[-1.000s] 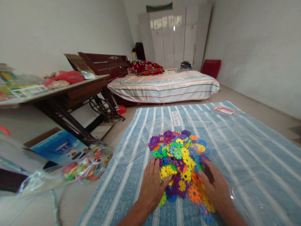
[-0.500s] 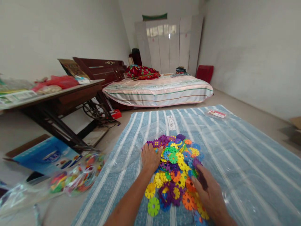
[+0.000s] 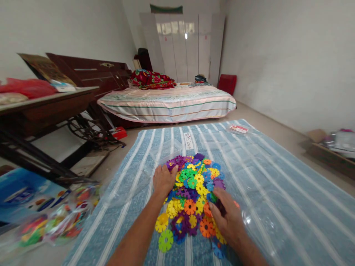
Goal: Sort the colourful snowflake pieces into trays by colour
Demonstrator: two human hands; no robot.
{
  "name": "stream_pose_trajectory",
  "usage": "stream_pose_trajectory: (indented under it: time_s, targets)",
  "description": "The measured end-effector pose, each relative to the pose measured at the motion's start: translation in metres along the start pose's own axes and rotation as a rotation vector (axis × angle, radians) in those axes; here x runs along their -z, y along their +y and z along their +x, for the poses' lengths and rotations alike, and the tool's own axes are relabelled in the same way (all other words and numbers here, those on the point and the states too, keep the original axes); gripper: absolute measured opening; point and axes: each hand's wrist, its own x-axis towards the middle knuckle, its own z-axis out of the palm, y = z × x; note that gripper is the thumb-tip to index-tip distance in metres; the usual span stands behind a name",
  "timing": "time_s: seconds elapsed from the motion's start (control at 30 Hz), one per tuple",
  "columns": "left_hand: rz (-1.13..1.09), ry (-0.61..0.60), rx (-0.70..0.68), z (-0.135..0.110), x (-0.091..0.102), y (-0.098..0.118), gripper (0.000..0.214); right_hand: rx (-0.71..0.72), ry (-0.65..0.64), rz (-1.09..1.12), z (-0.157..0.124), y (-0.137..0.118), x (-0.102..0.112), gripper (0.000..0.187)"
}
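A heap of flower-shaped plastic snap discs [image 3: 191, 183] in purple, yellow, green, blue and orange lies on the blue striped cloth [image 3: 277, 192]. My left hand [image 3: 164, 180] rests on the heap's left edge, fingers stretched out beside the purple discs. At the right edge, my right hand [image 3: 227, 214] is cupped, its thumb apart from its fingers. A blue-green disc [image 3: 212, 197] shows by its fingertips, and orange discs [image 3: 206, 226] lie near the thumb. What is under the right palm is hidden. A lime green disc [image 3: 165, 241] sits at the heap's near left.
Clear plastic sheeting [image 3: 257, 159] and a small package with a red label [image 3: 239, 129] lie on the cloth. To the left stand a sewing-machine table [image 3: 50, 105], a blue box [image 3: 24, 195] and bags of colourful pieces [image 3: 66, 218]. A bed [image 3: 169, 105] is behind.
My view has turned right, so everything sits further left. My right hand has shifted slightly inward, and an orange disc now shows at its outer side. The left hand stays on the heap's edge.
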Motion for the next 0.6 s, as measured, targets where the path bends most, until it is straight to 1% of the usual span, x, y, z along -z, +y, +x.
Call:
stream_pose_trajectory:
  time_s: [0.07, 0.1, 0.2, 0.27, 0.33, 0.4, 0.5, 0.57, 0.6]
  targets:
    - [0.082, -0.056, 0.003, 0.005, -0.002, 0.0, 0.055, 0.081, -0.007, -0.019, 0.0, -0.011, 0.003, 0.032]
    - [0.104, -0.074, -0.024, 0.005, -0.003, 0.001, 0.054, 0.121, -0.015, -0.028, -0.002, -0.017, 0.006, 0.031]
    - [0.027, -0.092, -0.167, -0.002, -0.002, 0.005, 0.05, 0.224, -0.019, -0.074, -0.011, -0.03, 0.017, 0.032]
    - [-0.063, -0.099, -0.222, -0.008, 0.0, 0.005, 0.048, 0.312, -0.01, -0.132, -0.018, -0.03, 0.029, 0.032]
    - [-0.134, -0.086, -0.242, -0.014, 0.004, 0.001, 0.048, 0.392, -0.015, -0.229, -0.025, -0.023, 0.046, 0.031]
    - [-0.17, -0.058, -0.254, -0.017, 0.007, -0.007, 0.049, 0.451, -0.025, -0.359, -0.03, -0.01, 0.067, 0.033]
    - [-0.165, -0.014, -0.262, -0.022, 0.012, -0.021, 0.051, 0.481, -0.056, -0.556, -0.036, 0.011, 0.097, 0.034]
    - [-0.148, 0.006, -0.245, -0.026, 0.013, -0.029, 0.052, 0.474, -0.12, -0.636, -0.041, 0.022, 0.109, 0.032]
    - [-0.146, 0.005, -0.235, -0.028, 0.012, -0.032, 0.051, 0.459, -0.149, -0.653, -0.045, 0.026, 0.111, 0.031]
